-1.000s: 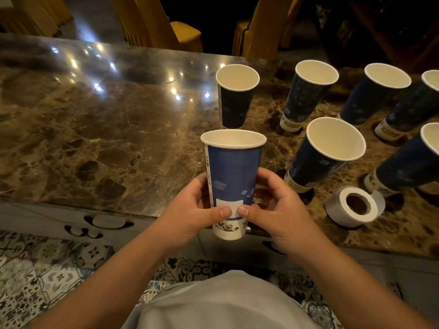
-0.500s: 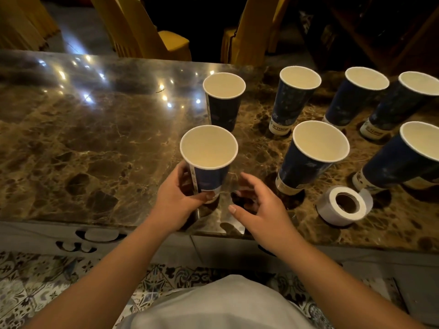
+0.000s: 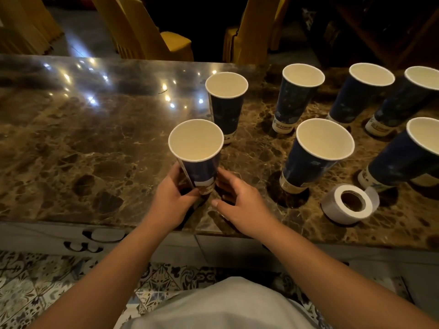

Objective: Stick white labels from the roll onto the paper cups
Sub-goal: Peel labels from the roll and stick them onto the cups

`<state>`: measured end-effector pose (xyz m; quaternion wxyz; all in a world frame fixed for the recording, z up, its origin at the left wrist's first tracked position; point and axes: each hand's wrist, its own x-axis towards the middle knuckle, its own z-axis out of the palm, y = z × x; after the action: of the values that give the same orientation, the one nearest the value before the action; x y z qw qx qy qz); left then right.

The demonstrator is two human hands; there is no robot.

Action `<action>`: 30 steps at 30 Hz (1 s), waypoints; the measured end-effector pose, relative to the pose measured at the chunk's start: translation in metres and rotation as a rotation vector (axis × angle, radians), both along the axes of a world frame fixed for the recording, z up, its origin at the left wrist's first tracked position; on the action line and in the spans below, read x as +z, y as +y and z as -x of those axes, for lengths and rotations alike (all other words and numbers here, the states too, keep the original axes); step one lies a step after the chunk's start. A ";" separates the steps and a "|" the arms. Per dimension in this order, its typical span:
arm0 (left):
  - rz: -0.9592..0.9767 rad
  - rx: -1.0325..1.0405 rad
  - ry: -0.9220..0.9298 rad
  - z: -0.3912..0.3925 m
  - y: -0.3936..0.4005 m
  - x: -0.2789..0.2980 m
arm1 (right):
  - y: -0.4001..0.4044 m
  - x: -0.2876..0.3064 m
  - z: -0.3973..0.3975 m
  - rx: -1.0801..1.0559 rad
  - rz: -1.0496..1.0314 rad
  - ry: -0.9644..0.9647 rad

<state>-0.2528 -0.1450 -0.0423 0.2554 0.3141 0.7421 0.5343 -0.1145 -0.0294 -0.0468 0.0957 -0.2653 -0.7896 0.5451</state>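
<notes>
— Hands?
— Left hand (image 3: pixel 174 200) grips the labelled cup (image 3: pixel 198 160) low on its wall; right hand (image 3: pixel 240 203) lies spread beside it, fingertips touching the base.
— Label roll (image 3: pixel 348 204)?
— Well right of the right hand, flat on the marble table (image 3: pixel 83 143).

You had a polished brown marble table (image 3: pixel 83 143) in front of you, its left half bare and glossy with small light reflections. Seven blue paper cups stood on it, open ends up: one (image 3: pixel 197 148) near the front edge, one (image 3: pixel 226 96) just behind it, and five more (image 3: pixel 316 153) spread over the right side in two loose rows. A white label roll (image 3: pixel 349 204) lay flat near the front right, just beside the nearest cups.
</notes>
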 end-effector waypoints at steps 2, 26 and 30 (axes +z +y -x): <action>0.010 -0.021 0.001 -0.004 0.001 0.002 | -0.001 0.000 -0.004 0.002 -0.031 -0.032; 0.090 -0.558 1.016 -0.224 0.134 0.019 | 0.103 0.020 -0.255 -0.412 -0.348 -0.082; 0.384 -0.433 1.064 -0.244 0.161 0.012 | 0.123 0.015 -0.266 -0.381 -0.345 -0.151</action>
<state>-0.0089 0.0156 -0.0307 0.0044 0.6303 0.7703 0.0966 0.1519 0.0941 -0.0315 0.1814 -0.4287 -0.8116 0.3531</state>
